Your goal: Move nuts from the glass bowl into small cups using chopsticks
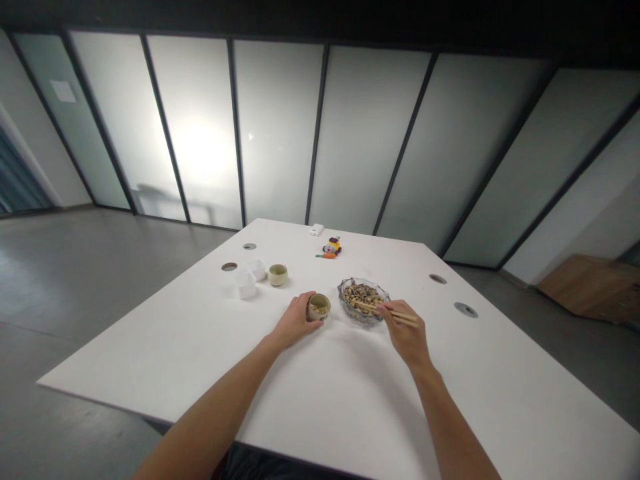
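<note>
Carrot [329, 256], toy car [333, 246] beyond bowl [363, 321]

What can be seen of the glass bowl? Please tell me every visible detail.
The bowl looks like clear glass, with faceted walls and a jagged rim. It stands upright on the white table, right of and apart from the cup in the left hand. Small brown and tan pieces fill much of it. The chopsticks in the right hand reach over its right rim to these pieces; whether this hand touches the bowl is unclear.
</note>
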Demonstrator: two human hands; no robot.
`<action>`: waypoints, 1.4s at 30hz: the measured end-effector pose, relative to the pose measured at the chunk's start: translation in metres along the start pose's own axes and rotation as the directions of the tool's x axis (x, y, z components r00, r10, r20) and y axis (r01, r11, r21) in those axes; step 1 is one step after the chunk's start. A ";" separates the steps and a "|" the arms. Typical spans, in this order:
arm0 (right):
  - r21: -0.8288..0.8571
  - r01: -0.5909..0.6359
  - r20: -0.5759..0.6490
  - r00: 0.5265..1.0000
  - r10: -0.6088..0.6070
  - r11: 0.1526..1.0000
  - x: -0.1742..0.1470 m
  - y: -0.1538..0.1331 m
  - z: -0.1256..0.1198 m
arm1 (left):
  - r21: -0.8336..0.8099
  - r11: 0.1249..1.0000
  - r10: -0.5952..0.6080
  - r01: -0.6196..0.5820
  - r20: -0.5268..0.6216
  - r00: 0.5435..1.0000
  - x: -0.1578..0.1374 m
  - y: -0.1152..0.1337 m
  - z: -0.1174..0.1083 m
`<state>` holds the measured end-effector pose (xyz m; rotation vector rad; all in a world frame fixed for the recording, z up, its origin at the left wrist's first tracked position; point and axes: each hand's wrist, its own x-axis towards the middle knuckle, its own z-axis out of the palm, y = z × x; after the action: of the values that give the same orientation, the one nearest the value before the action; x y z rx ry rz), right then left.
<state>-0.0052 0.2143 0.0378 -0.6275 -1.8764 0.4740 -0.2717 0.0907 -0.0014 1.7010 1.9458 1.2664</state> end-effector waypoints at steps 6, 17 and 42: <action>-0.026 -0.031 -0.121 0.992 0.028 0.999 0.003 -0.005 -0.004 | -0.008 1.000 0.011 -0.011 -0.015 1.000 0.000 0.000 -0.001; 0.407 -0.292 -0.033 0.942 0.333 0.866 -0.008 -0.020 0.031 | -0.011 1.000 -0.016 0.016 -0.007 1.000 0.000 0.000 0.000; 0.084 -0.103 -0.132 0.985 0.114 0.991 -0.011 0.007 0.034 | -0.005 1.000 -0.012 0.012 -0.008 1.000 0.000 0.001 -0.001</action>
<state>-0.0320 0.2116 0.0134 -0.6962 -1.6927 0.5574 -0.2714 0.0903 0.0000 1.6812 1.9525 1.2746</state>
